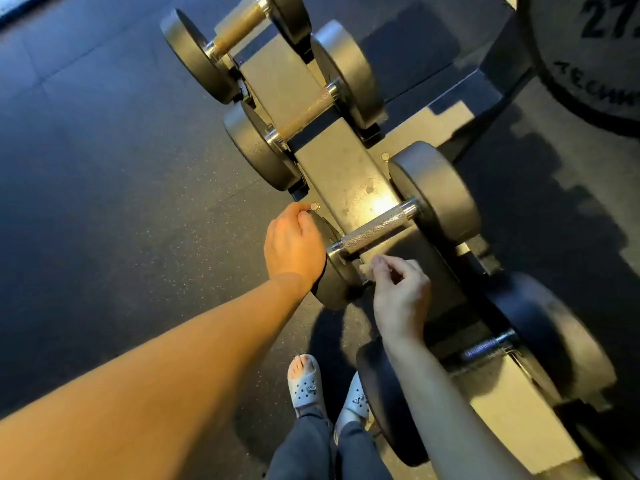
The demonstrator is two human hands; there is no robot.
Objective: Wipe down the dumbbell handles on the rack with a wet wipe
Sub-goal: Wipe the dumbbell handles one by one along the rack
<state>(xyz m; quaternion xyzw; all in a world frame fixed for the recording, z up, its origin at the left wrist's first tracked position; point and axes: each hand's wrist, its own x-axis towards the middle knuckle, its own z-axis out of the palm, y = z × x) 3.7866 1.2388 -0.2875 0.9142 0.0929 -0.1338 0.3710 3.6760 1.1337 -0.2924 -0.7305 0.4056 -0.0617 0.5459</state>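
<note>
Knurled handle (372, 232) lies across the rack (346, 178) between its two heads. It's just past my right hand (401, 296), which pinches a small pale wad, the wipe (364, 269) I think, not yet on steel. Left hand (294, 244) curls over the near head (334, 284), steadying it. I expect the heavy, rigid dumbbell to stay put and the limp wet wipe to snag on knurling, so I'd wrap it mid-handle and twist.
</note>
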